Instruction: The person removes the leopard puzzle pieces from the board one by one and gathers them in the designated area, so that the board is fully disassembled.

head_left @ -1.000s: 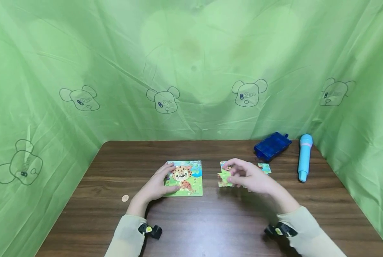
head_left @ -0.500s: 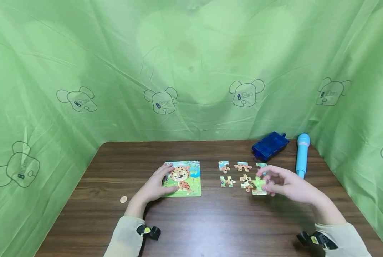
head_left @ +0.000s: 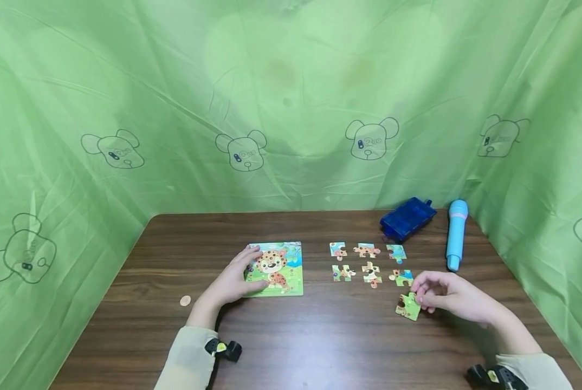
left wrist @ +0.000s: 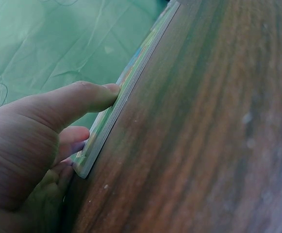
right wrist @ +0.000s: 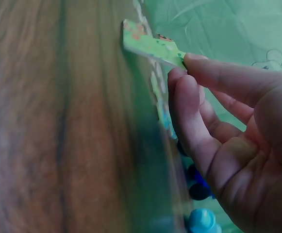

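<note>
In the head view, my left hand (head_left: 228, 279) rests on the left part of a square leopard picture board (head_left: 288, 271), the thumb lying on its face. The left wrist view shows the thumb (left wrist: 94, 97) touching the board (left wrist: 107, 124) near its edge. Between thumb and fingertips my right hand (head_left: 454, 295) pinches a green jigsaw piece (head_left: 409, 306) by one corner. This piece (right wrist: 150, 46) is tilted and close above the table in the right wrist view. Two rows of loose jigsaw pieces, one of them a leopard-face piece (head_left: 371, 273), lie between board and right hand.
A dark blue translucent case (head_left: 408, 219) stands at the back right, beside a light blue toy microphone (head_left: 457, 235). A small round disc (head_left: 185, 300) lies left of my left forearm. Green curtain (head_left: 291, 108) surrounds the wooden table (head_left: 291, 346) at back and sides.
My right hand has carried the green piece rightward and then toward the front, uncovering the rows of pieces. The left hand has stayed on the board.
</note>
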Demonstrator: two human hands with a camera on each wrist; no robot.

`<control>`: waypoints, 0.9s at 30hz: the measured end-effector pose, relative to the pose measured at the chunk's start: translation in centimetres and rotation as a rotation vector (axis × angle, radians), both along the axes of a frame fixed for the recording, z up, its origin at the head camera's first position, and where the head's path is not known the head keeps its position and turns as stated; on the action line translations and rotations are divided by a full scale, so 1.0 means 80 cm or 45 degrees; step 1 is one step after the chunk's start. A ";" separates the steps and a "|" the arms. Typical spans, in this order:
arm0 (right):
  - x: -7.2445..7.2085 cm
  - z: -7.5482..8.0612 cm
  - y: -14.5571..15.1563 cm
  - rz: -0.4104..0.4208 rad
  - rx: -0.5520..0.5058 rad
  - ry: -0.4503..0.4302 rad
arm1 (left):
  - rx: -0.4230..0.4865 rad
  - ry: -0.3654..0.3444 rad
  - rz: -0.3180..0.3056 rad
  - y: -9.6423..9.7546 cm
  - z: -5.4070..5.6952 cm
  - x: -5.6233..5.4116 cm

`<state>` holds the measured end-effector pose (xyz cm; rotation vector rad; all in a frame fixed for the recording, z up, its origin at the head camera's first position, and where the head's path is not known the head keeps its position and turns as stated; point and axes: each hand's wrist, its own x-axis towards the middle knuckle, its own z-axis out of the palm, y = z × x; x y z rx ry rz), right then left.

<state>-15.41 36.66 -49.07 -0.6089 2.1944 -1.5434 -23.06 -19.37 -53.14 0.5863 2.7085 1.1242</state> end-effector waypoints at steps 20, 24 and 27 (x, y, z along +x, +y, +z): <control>-0.005 -0.011 0.010 -0.116 0.220 0.103 | -0.013 -0.002 -0.006 -0.003 -0.003 -0.001; -0.003 -0.016 0.010 -0.105 0.235 0.090 | -0.019 -0.003 -0.005 -0.001 -0.002 -0.002; -0.003 -0.019 0.010 -0.109 0.264 0.111 | -0.018 -0.001 -0.008 -0.001 -0.001 -0.003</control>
